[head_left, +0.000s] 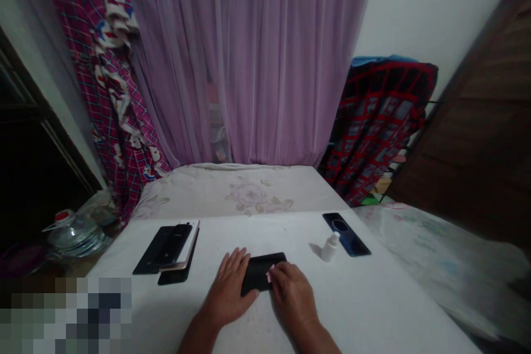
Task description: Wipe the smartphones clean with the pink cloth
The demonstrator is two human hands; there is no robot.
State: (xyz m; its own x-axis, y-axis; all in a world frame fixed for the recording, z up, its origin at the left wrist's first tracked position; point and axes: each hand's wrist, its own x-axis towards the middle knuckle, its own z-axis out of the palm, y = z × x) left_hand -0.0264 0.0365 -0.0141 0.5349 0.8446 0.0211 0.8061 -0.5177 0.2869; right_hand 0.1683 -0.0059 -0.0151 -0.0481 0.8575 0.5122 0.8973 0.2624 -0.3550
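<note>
Head view, looking forward and down: a sheer lilac curtain (249, 66) fills the back, with a magenta checked cloth (112, 94) printed with cartoon figures hanging at its left, a red-and-black checked blanket (381, 121) at its right, and a dark wooden panel (477, 121) further right. Below the curtain lies a bed with a floral sheet (244, 193), and the white desk (373, 298) sits in front of it. Past the desk's left edge stands a clear plastic jug (74, 235) with a red cap. On the left of the desk is a stack of black and gold-edged phones and cases (170, 251). To the right, a dark blue phone (346, 234) lies with its round camera bump up, a small white dropper bottle (331, 248) standing just beside it. At the near middle of the desk lies a black slab (261, 274) (a phone or its case, too dark to tell which). The left hand (228, 287) rests open and flat, fingers spread, its side against the slab's left end. The right hand (292, 294) curves over the slab's right end, pinching a small pink wipe (269, 276) against it.
</note>
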